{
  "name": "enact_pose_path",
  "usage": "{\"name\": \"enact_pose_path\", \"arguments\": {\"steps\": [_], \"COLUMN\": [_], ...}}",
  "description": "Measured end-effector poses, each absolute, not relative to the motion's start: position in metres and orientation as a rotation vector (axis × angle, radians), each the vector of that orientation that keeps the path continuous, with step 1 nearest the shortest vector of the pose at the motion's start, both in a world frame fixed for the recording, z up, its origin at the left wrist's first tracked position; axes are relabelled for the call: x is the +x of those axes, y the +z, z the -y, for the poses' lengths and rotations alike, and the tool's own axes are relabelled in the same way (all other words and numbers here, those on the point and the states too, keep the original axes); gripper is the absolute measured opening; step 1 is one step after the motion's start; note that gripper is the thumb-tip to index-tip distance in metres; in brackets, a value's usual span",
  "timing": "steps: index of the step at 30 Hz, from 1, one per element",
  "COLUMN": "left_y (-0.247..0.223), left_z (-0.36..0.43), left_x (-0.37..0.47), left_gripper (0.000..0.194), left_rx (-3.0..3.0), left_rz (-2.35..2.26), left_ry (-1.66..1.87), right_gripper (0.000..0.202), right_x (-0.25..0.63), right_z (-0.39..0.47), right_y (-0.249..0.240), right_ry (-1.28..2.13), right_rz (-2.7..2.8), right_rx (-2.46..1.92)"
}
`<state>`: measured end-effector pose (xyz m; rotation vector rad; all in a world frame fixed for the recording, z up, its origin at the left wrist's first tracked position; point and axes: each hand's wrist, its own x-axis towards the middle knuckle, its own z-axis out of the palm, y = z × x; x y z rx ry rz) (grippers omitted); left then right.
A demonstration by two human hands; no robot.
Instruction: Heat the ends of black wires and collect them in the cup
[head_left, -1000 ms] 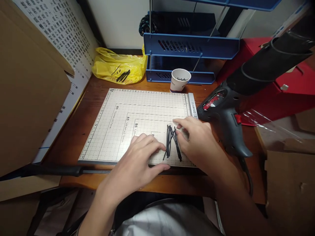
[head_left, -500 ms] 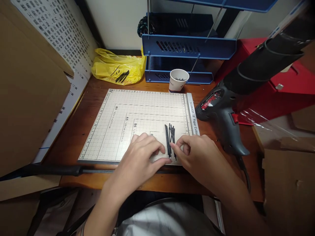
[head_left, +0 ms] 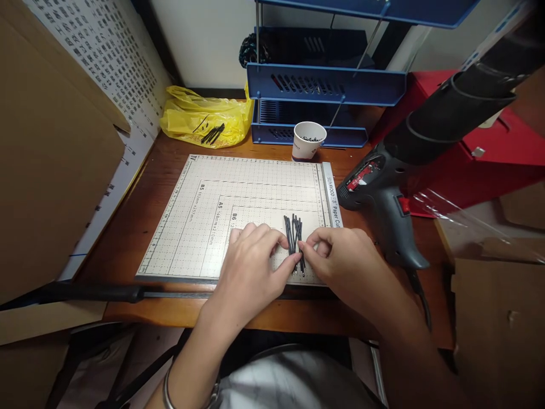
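Observation:
A small bundle of thin black wire pieces with shiny ends lies lengthwise on the gridded board of a paper cutter, near its front right. From the left, my left hand is closed on the pieces, with thumb and index finger at their lower part and the thumb lying over them. My right hand is at the bundle's right side, its thumb and bent index finger pinched against the rightmost pieces. The fingertips partly cover the wires, so how many each hand grips cannot be made out.
The cutter's black-handled arm runs along the front edge. Behind the board stand a paper cup of small dark bits, a yellow bag with black pieces on it, and a blue rack. A heat gun stands at right.
My left hand has moved slightly right, its thumb now over the wires and its index finger against them. My right fingertips have shifted a little up and right. The pieces are slightly rearranged.

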<state>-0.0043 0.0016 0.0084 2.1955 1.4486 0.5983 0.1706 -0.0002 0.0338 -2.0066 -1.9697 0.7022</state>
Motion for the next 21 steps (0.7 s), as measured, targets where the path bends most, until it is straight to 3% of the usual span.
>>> {"name": "enact_pose_path", "arguments": {"steps": [11, 16, 21], "left_y": [0.0099, 0.0082, 0.0103], "left_z": [-0.0005, -0.0006, 0.0001], "left_x": [-0.0083, -0.0079, -0.0042], "left_gripper": [0.008, 0.01, 0.012], "left_rx": [2.173, 2.163, 1.946], "left_rz": [-1.417, -1.425, -1.463], "left_ry": [0.594, 0.606, 0.846], "right_gripper": [0.034, 0.02, 0.02], "right_x": [0.1683, 0.1681, 0.1685], "right_z": [-0.001, -0.0004, 0.0031], "right_y": [0.0335, 0.036, 0.0372], "right_ry": [0.661, 0.64, 0.541], "right_rz": [1.974, 1.983, 1.964], "right_rx": [-2.071, -2.117, -2.059]}}
